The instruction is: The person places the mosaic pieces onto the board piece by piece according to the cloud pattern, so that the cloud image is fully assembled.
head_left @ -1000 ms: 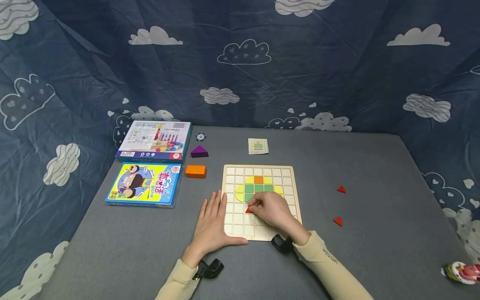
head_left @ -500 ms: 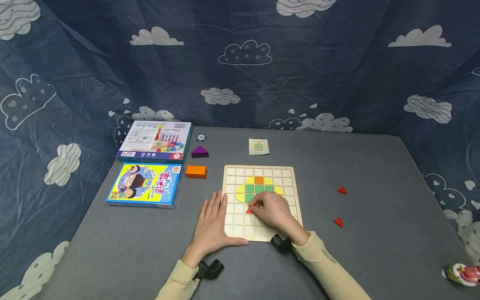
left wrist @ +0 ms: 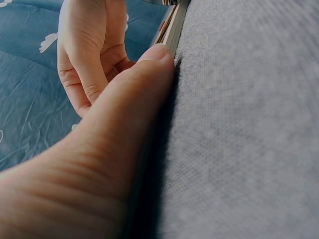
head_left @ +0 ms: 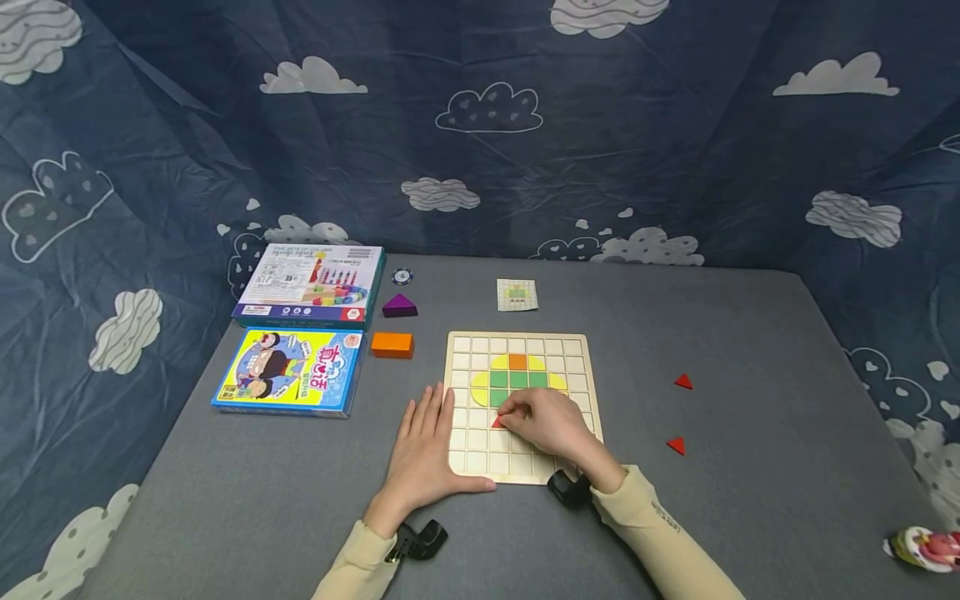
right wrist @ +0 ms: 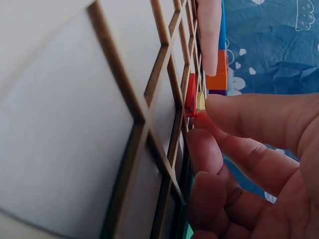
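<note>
A wooden grid board [head_left: 459,462] lies on the grey table. My left hand [head_left: 423,450] rests flat at its left side, fingers straight and thumb along the front edge. On the board, my right hand [head_left: 550,421] pinches a red triangle tile [head_left: 497,422] between thumb and forefinger, just below the green tiles [head_left: 498,388]. The right wrist view shows this red triangle tile [right wrist: 190,95] at the grid, partly hidden by the fingertips. Yellow curved tiles [head_left: 480,388] and an orange square tile [head_left: 517,362] sit in other cells.
Two red triangle tiles [head_left: 683,382] lie to the right. A small pattern card [head_left: 517,295] is behind the board. Two boxes [head_left: 288,371], an orange block [head_left: 392,345], a purple triangular block [head_left: 400,306] and a round chip [head_left: 402,276] stand left. A figurine [head_left: 930,548] is far right.
My right wrist has shifted slightly to the right, while the fingertips stay at the red triangle tile. The left hand keeps its place.
</note>
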{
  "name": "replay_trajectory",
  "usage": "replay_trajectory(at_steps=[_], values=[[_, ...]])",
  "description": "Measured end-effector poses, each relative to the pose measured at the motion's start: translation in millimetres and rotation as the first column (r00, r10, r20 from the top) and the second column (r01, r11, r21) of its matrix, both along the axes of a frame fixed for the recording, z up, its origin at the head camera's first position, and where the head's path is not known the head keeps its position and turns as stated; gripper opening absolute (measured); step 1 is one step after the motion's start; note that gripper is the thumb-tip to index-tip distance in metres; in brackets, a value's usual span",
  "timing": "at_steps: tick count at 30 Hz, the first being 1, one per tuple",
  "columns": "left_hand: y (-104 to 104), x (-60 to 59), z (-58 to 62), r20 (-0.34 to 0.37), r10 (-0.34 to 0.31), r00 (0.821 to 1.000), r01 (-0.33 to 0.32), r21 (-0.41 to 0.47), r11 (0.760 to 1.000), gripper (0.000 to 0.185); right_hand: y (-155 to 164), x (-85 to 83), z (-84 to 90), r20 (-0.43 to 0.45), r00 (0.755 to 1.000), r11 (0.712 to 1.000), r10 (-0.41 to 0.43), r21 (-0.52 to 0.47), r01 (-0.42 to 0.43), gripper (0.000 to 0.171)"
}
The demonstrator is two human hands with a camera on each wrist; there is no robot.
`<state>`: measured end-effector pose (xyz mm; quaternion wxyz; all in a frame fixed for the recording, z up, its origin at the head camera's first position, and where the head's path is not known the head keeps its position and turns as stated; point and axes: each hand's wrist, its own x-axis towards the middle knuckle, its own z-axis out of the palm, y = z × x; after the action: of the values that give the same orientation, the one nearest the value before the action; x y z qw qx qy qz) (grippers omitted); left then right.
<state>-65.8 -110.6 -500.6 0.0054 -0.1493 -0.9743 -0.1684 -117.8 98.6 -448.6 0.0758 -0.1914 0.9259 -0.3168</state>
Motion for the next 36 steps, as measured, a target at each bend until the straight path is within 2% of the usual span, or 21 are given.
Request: replay_trajectory(at_steps=[5,13,17,22,28,32,36], values=[[0,-0.2,-0.5,0.002,-0.001,1.0,0.001,0.004,1.0,0.136,0,0.6,0.0,-0.003,1.0,1.0,-0.001,-0.009,0.001,0.006],[0,-0.1,-1.1,0.013,0.002,1.0,-0.002,0.019,1.0,0.137,10,2.2,2.4,-0.015,0.998,0.997,-0.064,-0.031,0.063,0.003],[0,-0.1,-1.1,0.008,0.001,1.0,-0.002,0.027,1.0,0.137,23,4.3,5.2,-0.026,0.996,0.995,-0.088,-0.051,0.087,0.003],[1,-0.4,-0.4,0.008,-0.001,1.0,0.001,0.032,0.999,0.136,50,10.8,8.7,-0.046,0.985,0.984,-0.164,-0.078,0.16,0.006],[1,-0.5,0.5,0.013,-0.008,1.0,0.007,0.044,0.999,0.136,92,22.8,9.8,-0.114,0.952,0.958,-0.285,-0.069,0.278,0.009],[0,-0.1,0.5,0.005,-0.006,1.0,0.005,0.043,0.999,0.136,118,29.1,7.2,-0.183,0.916,0.934,-0.356,-0.079,0.348,0.013],[0,0.0,0.2,0.005,-0.007,1.0,0.006,0.044,0.999,0.136,142,34.7,1.0,-0.214,0.881,0.907,-0.422,-0.095,0.411,0.016]])
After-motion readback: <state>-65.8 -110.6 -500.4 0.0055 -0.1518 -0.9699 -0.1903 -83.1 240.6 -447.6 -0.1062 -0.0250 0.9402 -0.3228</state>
